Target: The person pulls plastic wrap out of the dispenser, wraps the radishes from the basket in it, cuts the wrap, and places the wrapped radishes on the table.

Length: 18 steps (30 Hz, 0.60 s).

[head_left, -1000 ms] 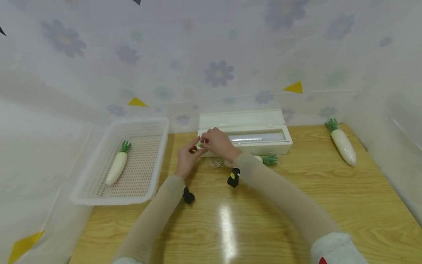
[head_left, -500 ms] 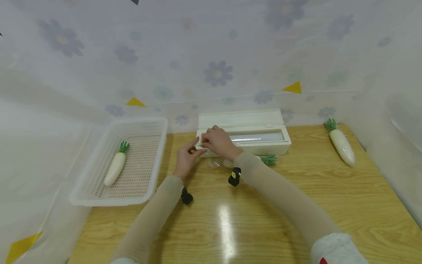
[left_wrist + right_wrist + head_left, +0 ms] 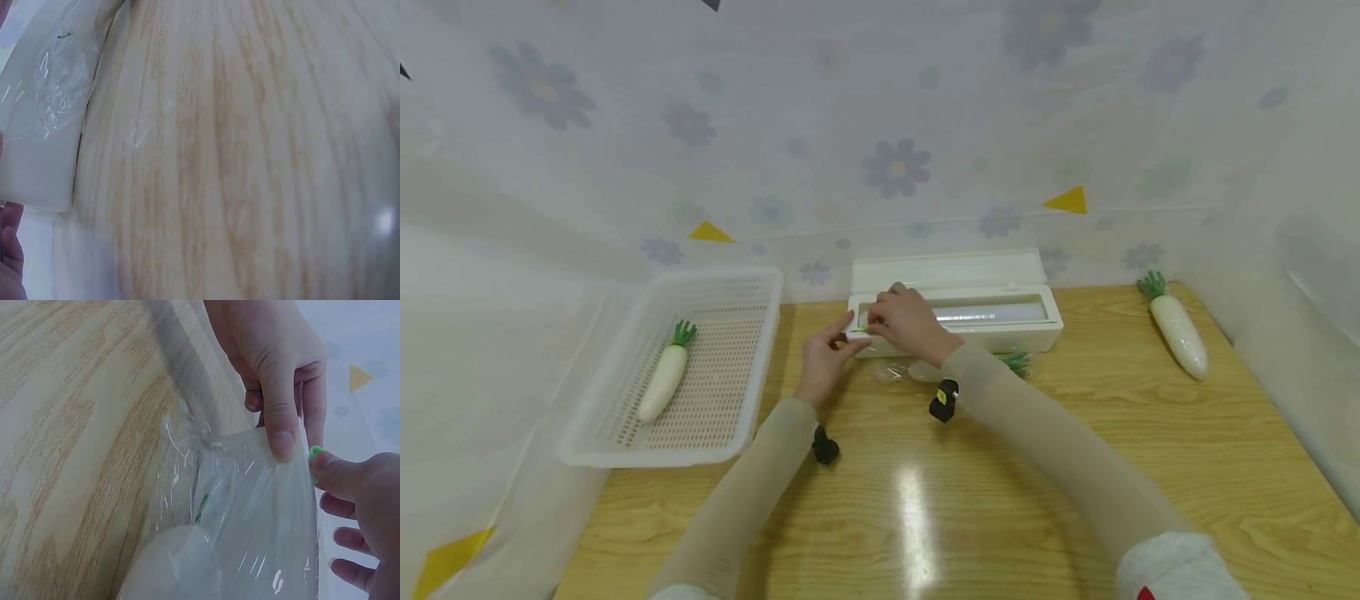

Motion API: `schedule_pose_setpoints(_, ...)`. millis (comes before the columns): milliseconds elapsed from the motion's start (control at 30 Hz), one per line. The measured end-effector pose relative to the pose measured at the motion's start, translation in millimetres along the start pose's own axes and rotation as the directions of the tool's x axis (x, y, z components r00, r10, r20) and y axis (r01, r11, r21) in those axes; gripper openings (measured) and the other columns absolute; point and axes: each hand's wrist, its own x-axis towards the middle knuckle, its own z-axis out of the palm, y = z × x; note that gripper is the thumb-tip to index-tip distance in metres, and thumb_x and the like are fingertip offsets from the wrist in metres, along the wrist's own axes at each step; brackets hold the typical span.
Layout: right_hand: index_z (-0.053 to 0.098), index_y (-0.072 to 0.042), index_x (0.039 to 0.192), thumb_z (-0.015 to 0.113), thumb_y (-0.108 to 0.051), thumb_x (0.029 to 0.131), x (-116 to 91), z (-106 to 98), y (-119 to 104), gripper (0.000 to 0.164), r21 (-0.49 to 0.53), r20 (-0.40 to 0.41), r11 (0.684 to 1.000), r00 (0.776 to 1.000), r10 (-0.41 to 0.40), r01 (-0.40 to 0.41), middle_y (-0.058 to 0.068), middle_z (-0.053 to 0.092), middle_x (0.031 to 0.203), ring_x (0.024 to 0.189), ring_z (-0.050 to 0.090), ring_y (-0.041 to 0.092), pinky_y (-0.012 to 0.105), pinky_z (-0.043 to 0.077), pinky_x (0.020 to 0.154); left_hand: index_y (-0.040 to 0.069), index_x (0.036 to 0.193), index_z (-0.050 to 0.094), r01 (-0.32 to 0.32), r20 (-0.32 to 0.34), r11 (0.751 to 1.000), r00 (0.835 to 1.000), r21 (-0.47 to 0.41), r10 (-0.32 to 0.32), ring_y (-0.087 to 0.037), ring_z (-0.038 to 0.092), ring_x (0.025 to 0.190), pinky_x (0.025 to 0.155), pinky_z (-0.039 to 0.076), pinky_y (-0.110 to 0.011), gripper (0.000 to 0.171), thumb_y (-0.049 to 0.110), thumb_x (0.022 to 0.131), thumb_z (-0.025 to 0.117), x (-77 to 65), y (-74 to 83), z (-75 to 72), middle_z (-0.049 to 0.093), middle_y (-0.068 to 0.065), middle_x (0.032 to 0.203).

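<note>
A white cling film box (image 3: 1022, 338) lies at the back of the table, lid raised, with a film roll (image 3: 992, 312) inside. My left hand (image 3: 823, 362) grips the box's left end, thumb on the front face in the right wrist view. At that same end, my right hand (image 3: 906, 321) pinches a small green slide cutter (image 3: 315, 451) at the box's front edge, thumb on top. Clear film (image 3: 172, 481) hangs crumpled down the box front. A white radish (image 3: 178, 565) with green leaves (image 3: 1017, 363) lies along the front of the box, partly behind my right forearm.
On the left stands a white perforated basket (image 3: 760, 367) with one white radish (image 3: 664, 383) in it. Another radish (image 3: 1180, 333), shiny with film, lies at the far right. Behind the box rises a flower-patterned curtain (image 3: 895, 208).
My right hand has slid slightly rightward along the box's front edge, and the green slide cutter has moved with it. My left hand stays at the box's left end.
</note>
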Motion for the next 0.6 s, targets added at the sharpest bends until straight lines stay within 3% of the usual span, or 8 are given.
schedule_pose_setpoints(267,0.08,-0.013,0.1,0.075,-0.03,0.098,-10,-9,16,0.017,0.064,0.012,0.998,1.0,-0.01,0.009,0.005,0.071,0.1,0.098,0.058,0.026,0.043,0.05,0.088,0.01,0.144,0.062,0.02,-0.013,1.0,1.0,-0.023,-0.02,-0.011,0.058,0.072,0.058,0.046,-0.018,0.06,0.02,0.089,0.084,1.8,-4.9,-1.4,0.075,-0.018,0.109)
schedule_pose_setpoints(600,0.079,-0.013,0.098,0.076,-0.03,0.097,-28,-17,33,0.017,0.08,0.003,0.997,1.0,-0.01,0.009,0.004,0.068,0.094,0.093,0.056,0.026,0.043,0.049,0.083,0.012,0.142,0.063,-0.001,-0.006,1.0,1.0,-0.001,0.001,-0.013,0.058,0.073,0.059,0.045,-0.019,0.059,0.022,0.088,0.085,2.3,-4.8,1.1,0.076,-0.014,0.103)
